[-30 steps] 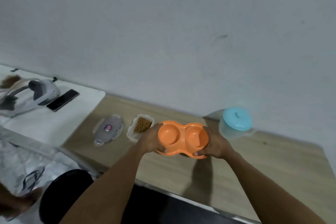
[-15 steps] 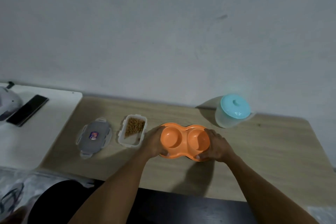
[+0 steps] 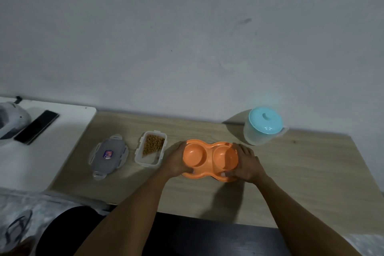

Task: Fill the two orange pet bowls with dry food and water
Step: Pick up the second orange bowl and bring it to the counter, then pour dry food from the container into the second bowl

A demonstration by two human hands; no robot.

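**Orange double bowl being held at both ends over the wooden tabletop**

An orange plastic double pet bowl (image 3: 209,158), moulded as two round wells side by side, is being held near the middle of a light wooden tabletop (image 3: 301,172). Its left end is being gripped by the left hand (image 3: 176,161), with the fingers curled round the outer edge and the thumb laid on the near rim. Its right end is being gripped the same way by the right hand (image 3: 247,164), with the fingers wrapped over the far side. Bare orange plastic is being shown in both wells. Whether the base is being rested on the wood or held just above it cannot be told.

Just to the left of the left hand, a clear rectangular plastic container (image 3: 151,148) is being kept open, with brown dry food lying mostly in its far half. Beside it, further left, its grey clip-on lid (image 3: 108,155) is lying flat on the wood. Behind the right hand, near the wall, a translucent plastic jug with a turquoise lid (image 3: 264,125) is being kept upright; its contents cannot be made out. On a white surface (image 3: 52,151) at the left, a black phone (image 3: 37,127) is lying flat.
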